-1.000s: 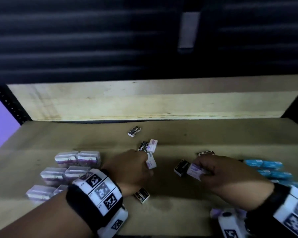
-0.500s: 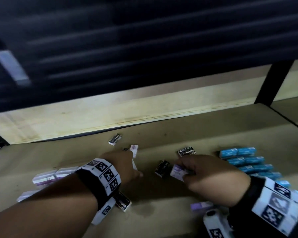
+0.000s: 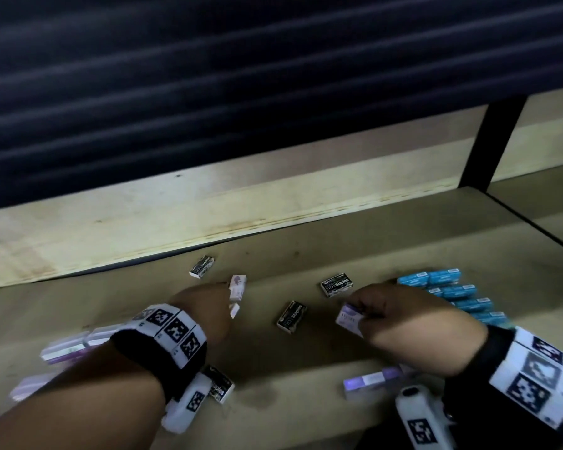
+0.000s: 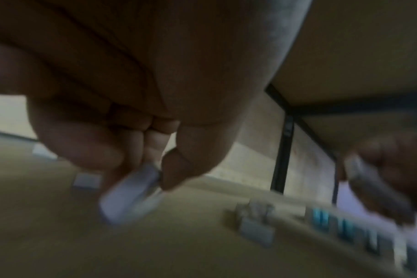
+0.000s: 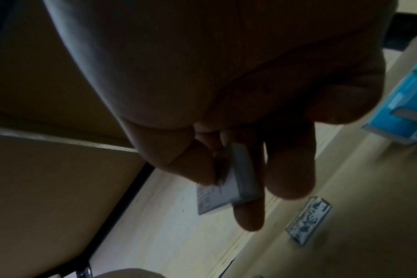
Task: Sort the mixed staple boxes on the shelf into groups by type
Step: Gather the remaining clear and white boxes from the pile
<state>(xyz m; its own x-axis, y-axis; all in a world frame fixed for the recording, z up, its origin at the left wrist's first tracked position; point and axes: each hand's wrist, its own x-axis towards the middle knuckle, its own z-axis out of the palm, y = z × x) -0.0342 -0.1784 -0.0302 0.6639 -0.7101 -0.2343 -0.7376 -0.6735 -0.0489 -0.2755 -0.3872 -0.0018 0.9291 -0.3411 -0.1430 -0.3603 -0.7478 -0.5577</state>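
Small staple boxes lie on a wooden shelf (image 3: 273, 358). My left hand (image 3: 205, 306) pinches a white-and-purple box (image 3: 234, 310) (image 4: 131, 193) between thumb and fingers; another such box (image 3: 238, 286) stands just beyond its fingertips. My right hand (image 3: 407, 319) grips a white-and-purple box (image 3: 348, 316) (image 5: 240, 180). Black boxes lie loose: one (image 3: 292, 316) between my hands, one (image 3: 337, 284) beyond the right hand, one (image 3: 203, 265) near the back board, one (image 3: 220, 386) under my left wrist. Purple boxes (image 3: 69, 345) are grouped at the left, blue boxes (image 3: 452, 292) at the right.
A pale back board (image 3: 176, 222) closes the shelf behind, and a black upright post (image 3: 491, 138) stands at the right rear. One purple box (image 3: 371, 381) lies near the front edge under my right forearm. The shelf above is a dark band.
The head view has swung left and tilted, so everything shifted right. My left hand has lifted a white-and-purple box off the shelf. The right hand keeps its box.
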